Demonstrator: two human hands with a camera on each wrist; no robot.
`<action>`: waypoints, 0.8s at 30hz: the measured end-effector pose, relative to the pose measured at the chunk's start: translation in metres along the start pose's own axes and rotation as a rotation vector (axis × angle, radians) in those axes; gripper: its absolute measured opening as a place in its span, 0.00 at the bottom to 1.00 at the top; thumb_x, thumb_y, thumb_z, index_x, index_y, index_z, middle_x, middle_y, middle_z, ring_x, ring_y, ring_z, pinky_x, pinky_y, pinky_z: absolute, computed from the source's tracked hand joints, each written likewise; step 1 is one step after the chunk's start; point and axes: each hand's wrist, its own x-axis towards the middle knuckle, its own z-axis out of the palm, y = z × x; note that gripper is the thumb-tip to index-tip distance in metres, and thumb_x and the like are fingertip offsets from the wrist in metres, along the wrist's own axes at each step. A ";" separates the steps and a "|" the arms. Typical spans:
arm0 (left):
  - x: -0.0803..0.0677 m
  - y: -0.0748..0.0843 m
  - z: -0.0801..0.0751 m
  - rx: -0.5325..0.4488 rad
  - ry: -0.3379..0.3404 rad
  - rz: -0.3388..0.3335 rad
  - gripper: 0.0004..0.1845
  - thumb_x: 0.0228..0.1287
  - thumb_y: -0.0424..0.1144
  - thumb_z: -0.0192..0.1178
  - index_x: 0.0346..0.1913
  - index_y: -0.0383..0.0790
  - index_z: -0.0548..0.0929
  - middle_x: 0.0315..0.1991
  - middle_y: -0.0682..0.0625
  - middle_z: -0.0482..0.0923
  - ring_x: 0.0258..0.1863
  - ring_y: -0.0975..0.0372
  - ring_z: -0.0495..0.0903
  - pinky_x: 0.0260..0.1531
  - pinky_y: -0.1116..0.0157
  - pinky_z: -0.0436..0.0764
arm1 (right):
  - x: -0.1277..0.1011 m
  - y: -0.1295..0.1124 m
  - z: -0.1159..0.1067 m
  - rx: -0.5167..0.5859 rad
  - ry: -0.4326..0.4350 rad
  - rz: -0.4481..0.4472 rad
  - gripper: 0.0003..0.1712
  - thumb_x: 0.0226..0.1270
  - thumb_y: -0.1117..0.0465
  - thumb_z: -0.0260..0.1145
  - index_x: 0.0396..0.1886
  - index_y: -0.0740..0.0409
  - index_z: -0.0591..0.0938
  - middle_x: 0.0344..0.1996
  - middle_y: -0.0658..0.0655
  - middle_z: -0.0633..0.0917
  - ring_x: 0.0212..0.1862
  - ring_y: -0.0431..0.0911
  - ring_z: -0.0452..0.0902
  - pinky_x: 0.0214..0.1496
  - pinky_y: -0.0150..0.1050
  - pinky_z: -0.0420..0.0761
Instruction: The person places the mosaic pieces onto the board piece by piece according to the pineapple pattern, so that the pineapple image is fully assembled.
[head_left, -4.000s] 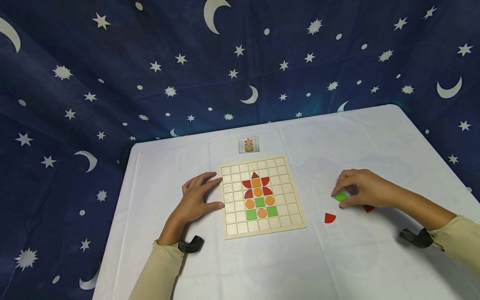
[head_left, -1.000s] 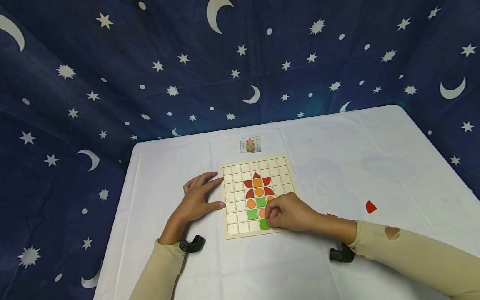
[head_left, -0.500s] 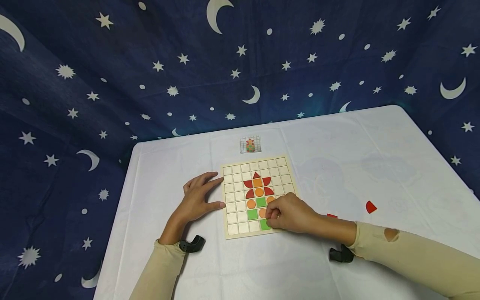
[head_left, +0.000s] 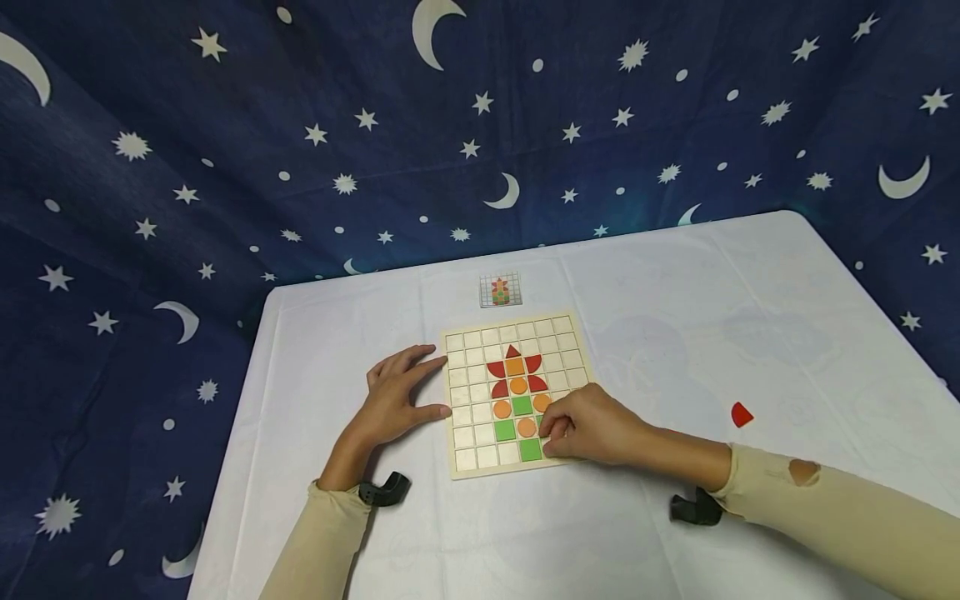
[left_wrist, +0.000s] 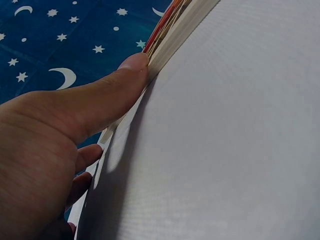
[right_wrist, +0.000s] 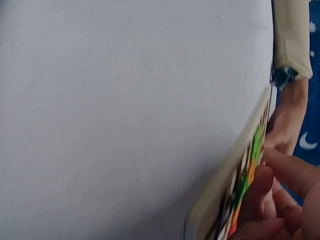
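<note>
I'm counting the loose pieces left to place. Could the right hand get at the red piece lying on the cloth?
Probably yes. The red piece lies alone on the white tablecloth, right of the right hand, with nothing between them.

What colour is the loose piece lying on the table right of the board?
Red, clearest in the head view.

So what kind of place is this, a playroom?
Probably a staged play corner, not a real playroom: a table under a white cloth, a star-and-moon curtain behind it, and a wooden puzzle board with coloured shapes.
</note>
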 end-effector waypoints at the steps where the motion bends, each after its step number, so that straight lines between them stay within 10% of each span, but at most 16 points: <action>1: 0.000 0.000 0.000 0.000 0.000 0.001 0.43 0.53 0.59 0.75 0.73 0.52 0.74 0.77 0.47 0.64 0.78 0.49 0.59 0.68 0.40 0.49 | -0.002 0.002 -0.005 0.002 0.000 -0.005 0.07 0.52 0.63 0.78 0.28 0.46 0.89 0.19 0.35 0.81 0.24 0.30 0.74 0.30 0.28 0.76; 24: 0.000 0.001 0.000 -0.002 0.001 0.008 0.43 0.54 0.59 0.75 0.73 0.53 0.74 0.76 0.47 0.64 0.77 0.48 0.59 0.68 0.39 0.49 | -0.062 0.081 -0.100 -0.068 -0.226 -0.094 0.15 0.49 0.61 0.83 0.36 0.40 0.89 0.32 0.42 0.84 0.34 0.40 0.76 0.34 0.29 0.77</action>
